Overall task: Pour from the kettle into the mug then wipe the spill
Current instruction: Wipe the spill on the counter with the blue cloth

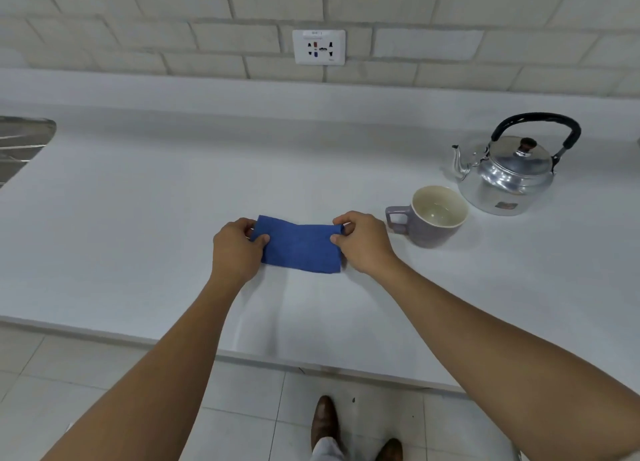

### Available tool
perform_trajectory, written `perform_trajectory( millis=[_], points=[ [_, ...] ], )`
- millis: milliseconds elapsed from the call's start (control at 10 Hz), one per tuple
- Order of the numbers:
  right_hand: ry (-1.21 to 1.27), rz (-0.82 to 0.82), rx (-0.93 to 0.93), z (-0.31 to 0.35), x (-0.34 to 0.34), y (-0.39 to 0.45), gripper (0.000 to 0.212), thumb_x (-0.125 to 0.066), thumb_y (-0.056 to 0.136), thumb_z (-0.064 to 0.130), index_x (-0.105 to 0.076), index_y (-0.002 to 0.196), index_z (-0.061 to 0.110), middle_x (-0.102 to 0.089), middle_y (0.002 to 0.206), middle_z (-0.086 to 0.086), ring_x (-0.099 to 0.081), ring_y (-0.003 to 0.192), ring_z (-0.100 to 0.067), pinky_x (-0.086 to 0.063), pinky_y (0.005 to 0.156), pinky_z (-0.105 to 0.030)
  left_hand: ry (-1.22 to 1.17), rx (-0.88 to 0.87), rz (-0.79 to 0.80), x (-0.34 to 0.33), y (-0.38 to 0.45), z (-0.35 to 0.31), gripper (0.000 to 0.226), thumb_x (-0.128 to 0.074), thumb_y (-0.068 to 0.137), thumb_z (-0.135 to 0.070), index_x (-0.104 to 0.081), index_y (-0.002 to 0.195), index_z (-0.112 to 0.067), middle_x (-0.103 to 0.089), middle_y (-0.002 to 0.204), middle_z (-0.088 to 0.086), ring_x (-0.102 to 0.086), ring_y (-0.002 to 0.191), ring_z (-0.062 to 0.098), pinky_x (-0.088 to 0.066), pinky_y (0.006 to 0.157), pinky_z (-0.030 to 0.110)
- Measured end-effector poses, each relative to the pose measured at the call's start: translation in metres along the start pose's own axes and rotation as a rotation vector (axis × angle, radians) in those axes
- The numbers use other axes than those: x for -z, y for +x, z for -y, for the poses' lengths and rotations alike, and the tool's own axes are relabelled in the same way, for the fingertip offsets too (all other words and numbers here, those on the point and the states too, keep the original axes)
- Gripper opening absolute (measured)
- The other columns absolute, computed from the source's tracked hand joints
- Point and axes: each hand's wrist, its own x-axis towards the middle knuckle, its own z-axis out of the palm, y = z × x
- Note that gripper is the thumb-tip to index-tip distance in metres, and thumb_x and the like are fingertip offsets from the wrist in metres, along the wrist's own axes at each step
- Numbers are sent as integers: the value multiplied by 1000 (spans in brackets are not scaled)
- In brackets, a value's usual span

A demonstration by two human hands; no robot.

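Across the white counter [138,201], your left hand [235,249] and right hand [363,242] pinch the blue cloth [299,247] at opposite ends, mug [433,214] and kettle [509,173] standing rightward, so wiping seems underway, needing flat sweeps next.

Two bare forearms without sleeves, left hand [236,249] and right hand [363,240] without rings, brown leather shoes [325,422] at bottom centre, light trouser cuff [325,450]

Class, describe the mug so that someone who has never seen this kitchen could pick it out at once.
Start at the white counter and look to its right side, where a shiny metal kettle stands. The mug sits just in front of it, nearer the counter's front edge. It alone is greyish purple with a cream inside, its handle pointing left.
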Motion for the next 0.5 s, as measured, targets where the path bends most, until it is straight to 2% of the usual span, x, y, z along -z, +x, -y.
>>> perform_trajectory(
  millis=[100, 200, 300, 400, 500],
  points=[
    [-114, -1, 33, -3, -7, 1, 33, -73, 87, 9, -66, 120, 14, -59, 101, -1, -58, 84, -16, -47, 76, -23, 53, -23, 24, -2, 2, 7, 28, -71, 94, -19, -70, 119, -6, -73, 107, 11, -60, 84, 20, -44, 75, 28],
    [-156, -20, 70, -7, -8, 0, 36, -73, 87, 10, -61, 121, 14, -51, 115, -3, -55, 87, -16, -46, 79, -26, 74, -31, 30, -3, 3, 10, 31, -72, 93, -21, -70, 119, -6, -71, 107, 13, -61, 86, 23, -45, 77, 30],
    [-173, -20, 88, -6, -5, -6, 35, -74, 88, 19, -61, 121, 14, -49, 115, -1, -55, 90, -16, -42, 79, -24, 96, -56, 14, -2, 0, 8, 37, -74, 92, -21, -67, 125, -7, -67, 115, 14, -64, 89, 26, -47, 78, 31],
    [-195, -31, 110, -6, 1, -13, 31, -70, 91, 30, -63, 118, 16, -52, 113, 2, -59, 93, -17, -44, 80, -26, 82, -118, 10, 0, -4, 4, 50, -73, 92, -19, -57, 138, -10, -57, 130, 12, -63, 102, 27, -53, 87, 35],
    [-204, -43, 174, -2, 16, -25, 27, -66, 94, 31, -65, 117, 17, -58, 117, 1, -62, 96, -18, -49, 82, -29, 64, -309, 22, 6, -15, -10, 44, -68, 94, -18, -59, 137, -14, -56, 131, 6, -61, 113, 26, -53, 95, 36]
  ],
)
